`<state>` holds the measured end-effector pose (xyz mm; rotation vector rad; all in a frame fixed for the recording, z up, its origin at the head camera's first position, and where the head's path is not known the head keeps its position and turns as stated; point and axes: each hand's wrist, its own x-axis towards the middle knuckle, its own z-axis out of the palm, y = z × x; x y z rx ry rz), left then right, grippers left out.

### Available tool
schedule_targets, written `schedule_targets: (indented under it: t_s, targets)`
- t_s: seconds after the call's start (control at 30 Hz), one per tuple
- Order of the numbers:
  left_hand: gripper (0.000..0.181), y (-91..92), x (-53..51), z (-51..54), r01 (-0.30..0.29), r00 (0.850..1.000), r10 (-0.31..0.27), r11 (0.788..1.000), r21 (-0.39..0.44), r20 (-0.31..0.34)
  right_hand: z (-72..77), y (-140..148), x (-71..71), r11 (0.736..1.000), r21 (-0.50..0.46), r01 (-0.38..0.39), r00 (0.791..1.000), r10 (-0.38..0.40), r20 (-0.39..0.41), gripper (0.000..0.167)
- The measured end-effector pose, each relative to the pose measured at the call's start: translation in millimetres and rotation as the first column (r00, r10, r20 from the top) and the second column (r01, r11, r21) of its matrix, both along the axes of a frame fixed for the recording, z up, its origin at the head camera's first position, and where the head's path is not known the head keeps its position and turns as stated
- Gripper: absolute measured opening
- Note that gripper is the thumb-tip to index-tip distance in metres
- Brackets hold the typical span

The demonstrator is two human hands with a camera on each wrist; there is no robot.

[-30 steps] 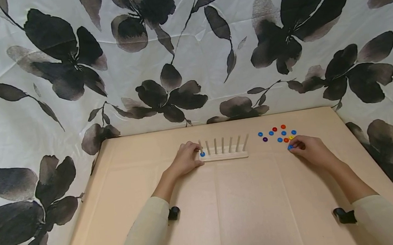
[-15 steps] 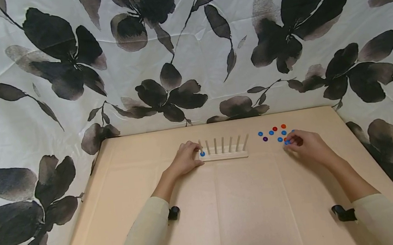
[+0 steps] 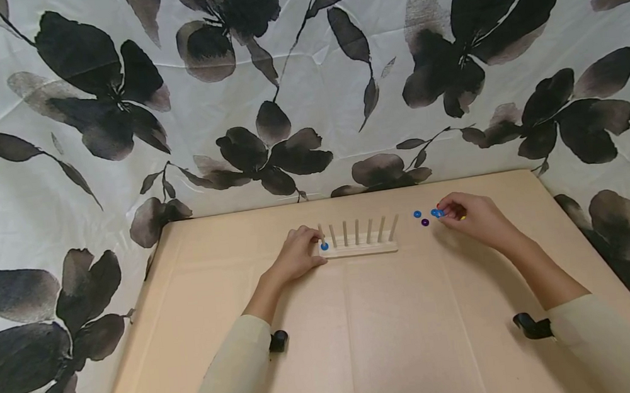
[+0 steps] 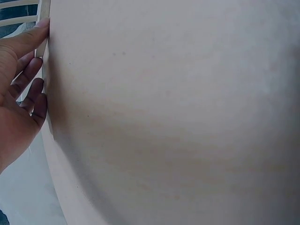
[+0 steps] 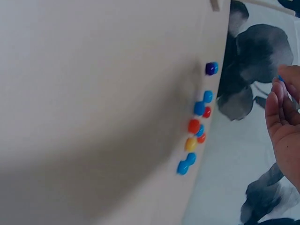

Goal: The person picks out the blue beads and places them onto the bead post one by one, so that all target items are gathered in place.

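Observation:
My left hand (image 3: 296,254) grips the left end of a pale wooden peg rack (image 3: 361,251), which has several thin upright pegs. A blue bead (image 3: 324,246) sits low on the leftmost peg. In the left wrist view, the thumb of the left hand (image 4: 18,89) presses the rack's end (image 4: 43,44). My right hand (image 3: 478,219) pinches a small blue bead (image 5: 280,78) between thumb and fingertips, raised above the loose beads. From the head, this hand covers most of those beads; the right wrist view shows them, including a yellow bead (image 5: 191,143) and an orange bead (image 5: 194,125).
Left of the right hand lie a purple bead (image 3: 425,222) and a blue bead (image 3: 417,214) on the light tabletop (image 3: 396,328). A cloth with dark flowers (image 3: 278,54) hangs behind the table's far edge.
My right hand has lifted the blue bead from beside the others and carried it left and farther from me, over the loose beads. The left hand and rack have stayed in place.

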<state>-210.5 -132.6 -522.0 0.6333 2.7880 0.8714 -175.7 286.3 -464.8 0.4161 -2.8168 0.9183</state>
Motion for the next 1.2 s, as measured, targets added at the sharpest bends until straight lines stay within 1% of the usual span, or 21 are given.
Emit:
schedule_targets:
  t_s: [0.17, 0.27, 0.37, 0.47, 0.6, 0.73, 0.83, 1.0, 1.2]
  targets:
    - [0.051, -1.0, 0.6, 0.5, 0.0, 1.0, 0.0, 1.0, -0.002, 0.004, 10.7, -16.3, -6.0, 0.999, -0.024, -0.033, 0.999, 0.034, 0.006, 0.016]
    - [0.052, -1.1, 1.6, -0.4, -0.001, 1.0, 0.001, 1.0, -0.005, 0.008, 17.6, -26.3, -9.1, 0.998, -0.047, -0.043, 0.999, 0.044, 0.014, 0.015]
    - [0.051, -0.4, 1.5, -1.1, 0.0, 1.0, 0.001, 1.0, -0.006, 0.01, 26.5, -36.8, -11.6, 0.997, -0.058, -0.042, 0.999, 0.044, 0.032, 0.015]
    - [0.051, -0.1, 0.9, -1.2, 0.0, 1.0, 0.0, 1.0, -0.006, 0.013, 34.7, -47.1, -14.6, 0.996, -0.062, -0.059, 0.998, 0.061, 0.034, 0.015]
    - [0.05, -0.6, 0.7, -1.1, 0.0, 1.0, 0.0, 1.0, 0.0, 0.013, 43.1, -60.9, -17.6, 0.993, -0.07, -0.098, 0.995, 0.098, -0.002, 0.014]
    - [0.05, -0.8, 0.7, -1.4, -0.001, 1.0, 0.001, 1.0, 0.003, 0.01, 48.2, -74.3, -20.0, 0.988, -0.083, -0.132, 0.991, 0.13, -0.023, 0.015]
    - [0.05, -1.0, 0.6, -1.7, -0.001, 1.0, 0.001, 1.0, 0.004, 0.009, 49.3, -85.0, -22.5, 0.981, -0.099, -0.166, 0.986, 0.164, -0.028, 0.015]
    - [0.049, -1.3, 0.5, -1.3, 0.001, 1.0, -0.001, 1.0, 0.007, 0.007, 50.7, -104.1, -27.1, 0.969, -0.099, -0.228, 0.974, 0.227, -0.02, 0.016]
    - [0.049, -1.1, -0.1, -1.4, 0.005, 1.0, -0.005, 1.0, 0.004, 0.006, 53.6, -126.5, -31.1, 0.958, -0.079, -0.274, 0.961, 0.275, -0.007, 0.017]
